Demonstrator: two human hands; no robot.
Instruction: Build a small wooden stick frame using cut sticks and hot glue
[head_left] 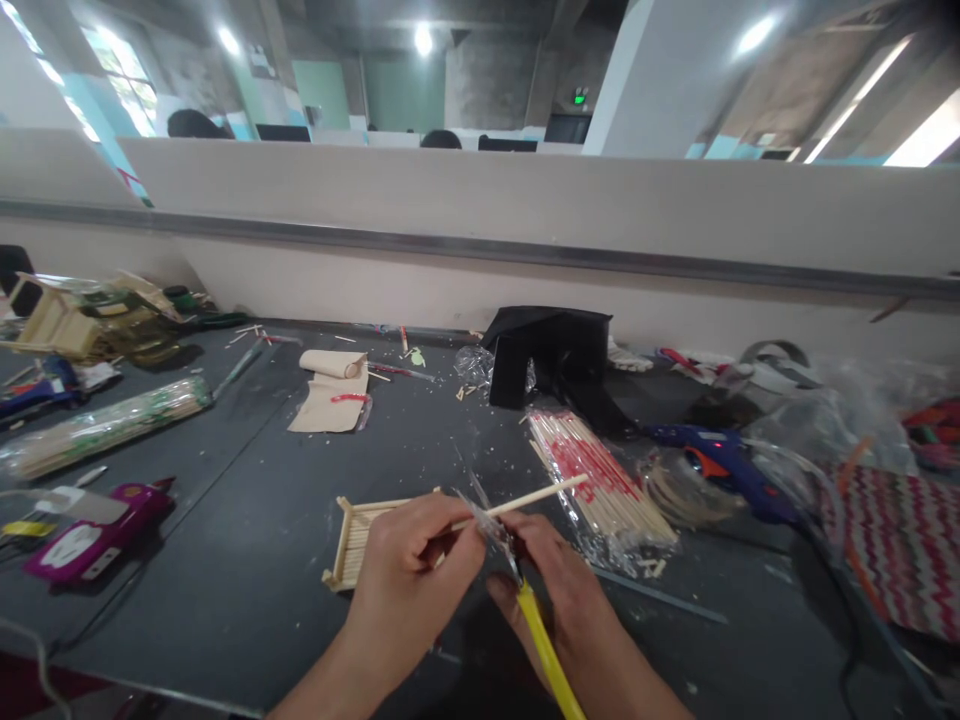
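The left hand [401, 570] and the right hand [577, 600] are close together above the desk [255, 560], toward its near edge. The left fingers [471, 548] are pinched on one end of a pale wooden stick [540, 495]; it slants out past the right fingertips, its free tip pointing toward the desk's right side. The right fingers [536, 540] curl around a yellow-handled tool [546, 655], whose metal end meets the stick just beside the left fingertips; whether it bites the wood is too blurred to tell. Partly covered by the left hand, a small stick frame [356, 540] lies on the desk. A wrapped stick bundle [600, 470] lies beyond the right hand, with a blue glue gun [731, 470] farther toward the right side. Near the far edge are brown paper [326, 400] and a black folded piece [551, 330].
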